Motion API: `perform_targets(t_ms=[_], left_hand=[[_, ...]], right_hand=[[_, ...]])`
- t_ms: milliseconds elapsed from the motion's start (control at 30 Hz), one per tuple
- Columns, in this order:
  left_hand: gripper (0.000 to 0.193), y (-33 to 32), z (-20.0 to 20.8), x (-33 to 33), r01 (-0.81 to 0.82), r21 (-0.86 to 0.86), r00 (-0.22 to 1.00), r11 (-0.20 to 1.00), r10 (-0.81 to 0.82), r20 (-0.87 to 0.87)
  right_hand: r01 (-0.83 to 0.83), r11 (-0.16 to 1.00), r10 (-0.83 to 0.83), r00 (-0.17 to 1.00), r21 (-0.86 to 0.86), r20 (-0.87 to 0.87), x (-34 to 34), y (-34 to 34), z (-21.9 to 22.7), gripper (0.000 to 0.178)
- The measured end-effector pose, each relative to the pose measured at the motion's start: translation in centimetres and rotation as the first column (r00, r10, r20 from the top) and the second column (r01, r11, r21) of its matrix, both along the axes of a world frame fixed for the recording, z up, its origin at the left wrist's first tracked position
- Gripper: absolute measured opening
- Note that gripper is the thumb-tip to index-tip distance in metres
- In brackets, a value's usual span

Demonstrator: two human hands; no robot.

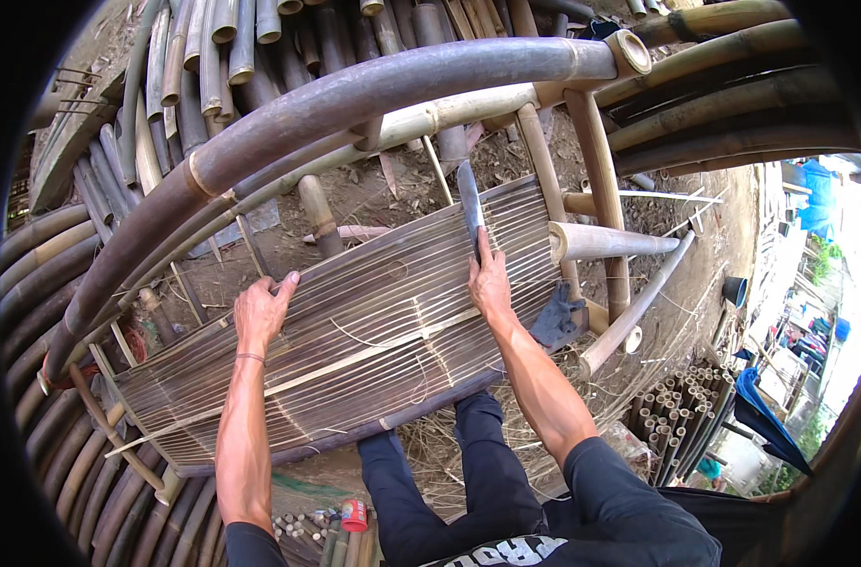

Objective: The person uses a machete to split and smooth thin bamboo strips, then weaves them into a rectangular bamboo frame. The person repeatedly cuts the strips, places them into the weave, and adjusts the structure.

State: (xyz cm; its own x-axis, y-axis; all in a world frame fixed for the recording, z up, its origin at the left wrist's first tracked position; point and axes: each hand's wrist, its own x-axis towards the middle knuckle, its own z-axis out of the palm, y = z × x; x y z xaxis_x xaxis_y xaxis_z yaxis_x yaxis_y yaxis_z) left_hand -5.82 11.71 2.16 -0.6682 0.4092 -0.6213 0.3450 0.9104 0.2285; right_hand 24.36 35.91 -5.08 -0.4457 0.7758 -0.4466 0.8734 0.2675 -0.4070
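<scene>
A bamboo bench point(345, 350) with a seat of thin slats stretches across the view in front of me. My right hand point(490, 288) is closed around the handle of a large knife point(470, 200). The broad metal blade points away from me, over the right part of the seat near its far edge. At the left, my left hand point(263, 310) lies at the seat's far rail, its fingers curled over it and the thumb along it. A pale strip point(355, 364) runs lengthwise over the slats, and a thin loose sliver curves on top.
A thick curved bamboo rail point(374, 90) arches beyond the seat. Cut bamboo poles point(204, 47) are piled at the back and left. A grey cloth point(557, 317) hangs near the seat's right end. Bamboo pieces point(671, 416) stand bundled at right; a red container point(354, 515) sits below.
</scene>
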Motion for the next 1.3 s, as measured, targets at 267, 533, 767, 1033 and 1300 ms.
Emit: perform_targets(t_ms=[267,533,767,1033,1300], left_hand=[[0.061,1.3,-4.5,1.8,0.065,0.175,0.997,0.983,-0.072,0.035],[0.079,2.6,-9.1,7.0,0.312,0.043,0.948,0.949,-0.308,-0.080],[0.089,5.3,-6.7,6.5,0.316,-0.044,0.947,0.948,-0.312,0.081],[0.050,9.3,-9.2,13.5,0.459,0.051,0.828,0.887,-0.406,-0.386],[0.029,21.5,-10.7,31.9,0.604,0.426,0.780,0.673,-0.608,-0.146]], right_hand=[[0.053,0.996,-0.052,0.998,0.070,-0.017,0.2,1.3,-1.4,0.067],[-0.074,0.989,0.051,0.984,0.131,0.171,1.3,3.6,0.7,0.054],[-0.272,0.947,0.205,0.922,0.173,0.328,0.9,5.6,3.1,0.049],[0.112,0.994,-0.113,0.984,-0.015,-0.135,7.1,-2.2,9.7,0.052],[0.537,0.675,-0.580,0.810,-0.506,0.085,23.8,-13.1,26.8,0.055]])
